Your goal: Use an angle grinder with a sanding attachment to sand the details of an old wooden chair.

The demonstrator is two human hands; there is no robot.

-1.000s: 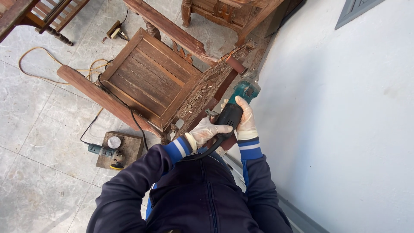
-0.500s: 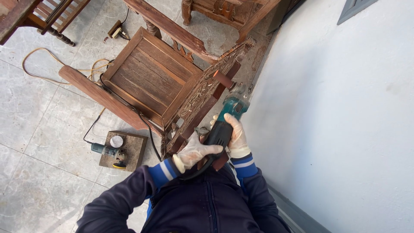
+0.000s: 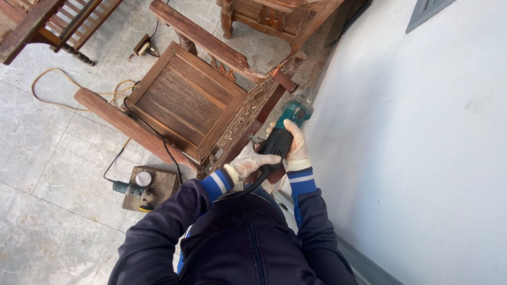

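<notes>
Teal-and-black handheld power sander (image 3: 285, 129) with brown cylindrical sanding drum (image 3: 284, 80) gripped in both white-gloved hands; left hand (image 3: 251, 161) wrapped shut round black rear body, right hand (image 3: 297, 148) clasped further forward, nearer drum; long axis ran from chest up toward drum, touching top rail of carved dark wooden armchair (image 3: 195, 100); white wall (image 3: 422, 132) close on right; black cord (image 3: 158, 140) draped over chair's front rail; second grey grinder (image 3: 129, 188) on small wooden board (image 3: 161, 182), well apart at left on tiled floor (image 3: 42, 158).

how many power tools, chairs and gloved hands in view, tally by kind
power tools: 2, the teal grinder in both hands, and a grinder on the wooden block
carved chair: 1 whole
gloved hands: 2, left hand, right hand
total: 5
</notes>
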